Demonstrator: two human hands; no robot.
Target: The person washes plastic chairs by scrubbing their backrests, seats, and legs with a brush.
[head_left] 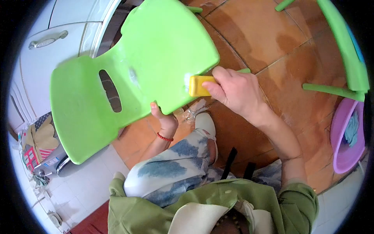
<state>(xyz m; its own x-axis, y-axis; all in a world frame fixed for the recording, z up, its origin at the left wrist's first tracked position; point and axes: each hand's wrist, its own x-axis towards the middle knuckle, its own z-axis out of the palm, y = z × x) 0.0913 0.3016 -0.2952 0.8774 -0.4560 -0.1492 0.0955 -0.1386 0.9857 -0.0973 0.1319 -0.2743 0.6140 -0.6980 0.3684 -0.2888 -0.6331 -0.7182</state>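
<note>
A light green plastic chair (167,43) is tilted in front of me, with its slotted backrest toward the left. My right hand (235,89) grips a yellow brush or block (200,86), which rests against the seat near its edge. White foam shows beside the yellow piece, and a wet, soapy smear lies near the middle of the chair. My left hand (165,119) holds the chair's lower edge, thumb on top and the other fingers mostly hidden beneath it. A red bracelet circles the left wrist.
Wet orange-brown floor tiles (272,50) spread around the chair. Another green piece of furniture (343,50) stands at the right, above a purple basin (338,136) holding a blue cloth (351,128). White cabinets (62,50) and a patterned box (39,144) are at the left.
</note>
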